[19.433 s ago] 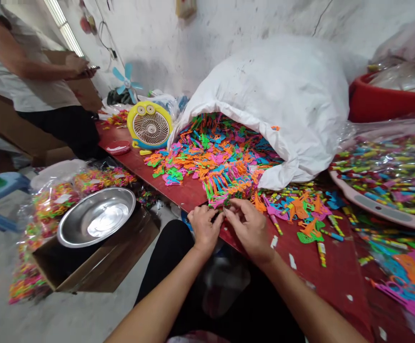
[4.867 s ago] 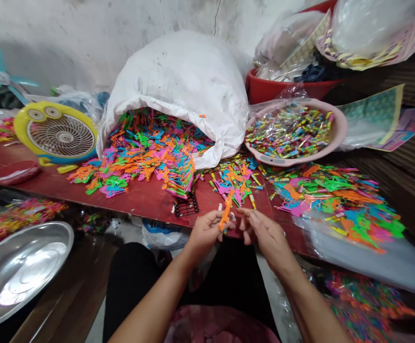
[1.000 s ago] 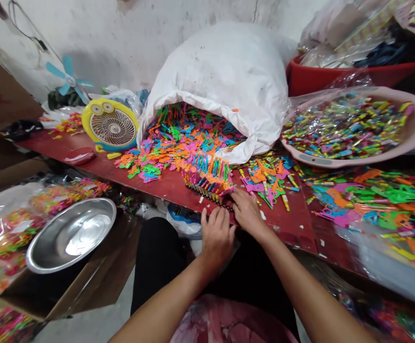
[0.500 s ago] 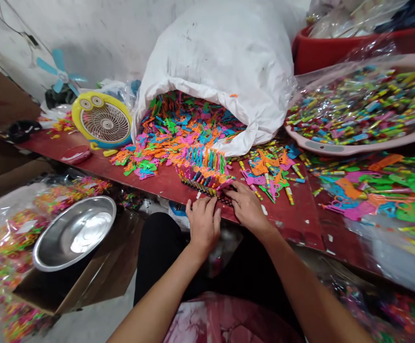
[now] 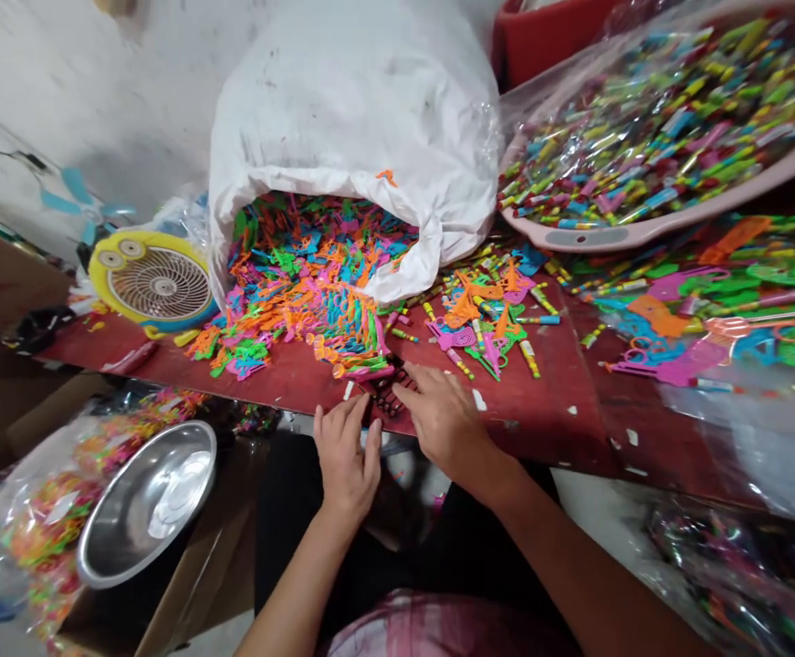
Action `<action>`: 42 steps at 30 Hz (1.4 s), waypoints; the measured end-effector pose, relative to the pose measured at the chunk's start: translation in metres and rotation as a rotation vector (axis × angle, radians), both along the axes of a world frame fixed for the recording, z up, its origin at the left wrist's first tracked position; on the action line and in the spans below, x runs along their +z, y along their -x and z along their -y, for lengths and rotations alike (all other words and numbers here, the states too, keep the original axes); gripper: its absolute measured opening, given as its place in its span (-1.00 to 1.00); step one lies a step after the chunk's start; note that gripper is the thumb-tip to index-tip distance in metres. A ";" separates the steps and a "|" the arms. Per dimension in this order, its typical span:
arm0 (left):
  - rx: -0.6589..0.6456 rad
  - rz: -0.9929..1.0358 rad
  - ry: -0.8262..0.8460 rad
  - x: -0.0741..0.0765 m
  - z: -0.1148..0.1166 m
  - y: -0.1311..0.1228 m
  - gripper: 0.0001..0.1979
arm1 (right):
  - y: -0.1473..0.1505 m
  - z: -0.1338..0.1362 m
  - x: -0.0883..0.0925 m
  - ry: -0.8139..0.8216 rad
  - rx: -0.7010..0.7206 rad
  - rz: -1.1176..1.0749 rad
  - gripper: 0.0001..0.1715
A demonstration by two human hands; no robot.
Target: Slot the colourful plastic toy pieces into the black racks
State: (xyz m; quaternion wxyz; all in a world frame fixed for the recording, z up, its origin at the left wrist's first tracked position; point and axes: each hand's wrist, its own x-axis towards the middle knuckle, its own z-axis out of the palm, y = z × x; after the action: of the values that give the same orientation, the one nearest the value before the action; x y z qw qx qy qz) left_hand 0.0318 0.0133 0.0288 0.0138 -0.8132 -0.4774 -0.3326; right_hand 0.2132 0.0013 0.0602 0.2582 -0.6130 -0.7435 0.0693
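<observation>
Now the toy row (image 5: 354,330) lies just beyond the black rack (image 5: 390,398), leaving its grid exposed on the near table (image 5: 561,415); left hand (image 5: 343,453), fingers apart, flanks it; right hand (image 5: 450,431) touches it.

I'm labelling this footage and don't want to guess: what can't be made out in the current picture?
All in the head view:
Black rack: partly hidden under the right hand.
White sack: top cut off by the upper edge; deeper contents hidden by cloth and plastic pieces.
Pink basin: cut off by the right edge.
Cardboard box: inside mostly hidden by the metal bowl.
</observation>
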 end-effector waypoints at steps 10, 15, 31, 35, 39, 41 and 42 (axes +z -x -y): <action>0.026 0.190 0.045 0.011 -0.016 -0.006 -0.82 | -0.005 0.002 -0.006 -0.028 -0.007 -0.130 -0.57; -0.019 0.106 0.076 0.016 -0.001 -0.035 -0.74 | -0.013 -0.007 -0.012 -0.121 -0.124 -0.232 -0.62; -0.367 -0.016 -0.240 0.101 -0.055 -0.026 -0.60 | 0.001 -0.011 0.000 -0.173 -0.278 -0.209 -0.79; -0.431 -0.041 -0.171 0.094 -0.073 -0.031 -0.64 | -0.004 -0.015 0.003 -0.177 -0.187 -0.299 -0.70; -0.434 -0.003 -0.199 0.086 -0.076 -0.031 -0.72 | -0.007 -0.017 0.001 -0.179 -0.101 -0.472 -0.76; -0.444 -0.005 -0.207 0.087 -0.077 -0.030 -0.73 | -0.007 -0.018 -0.001 -0.176 -0.089 -0.555 -0.80; -0.448 -0.007 -0.207 0.087 -0.078 -0.030 -0.74 | -0.007 -0.018 -0.002 -0.174 -0.090 -0.591 -0.81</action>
State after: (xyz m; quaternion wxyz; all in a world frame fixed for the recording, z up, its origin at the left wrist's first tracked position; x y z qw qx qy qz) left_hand 0.0613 0.0910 0.1160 0.0249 -0.8941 -0.2487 -0.3716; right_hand 0.2204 0.0198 0.0580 0.5174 -0.5741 -0.6117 0.1689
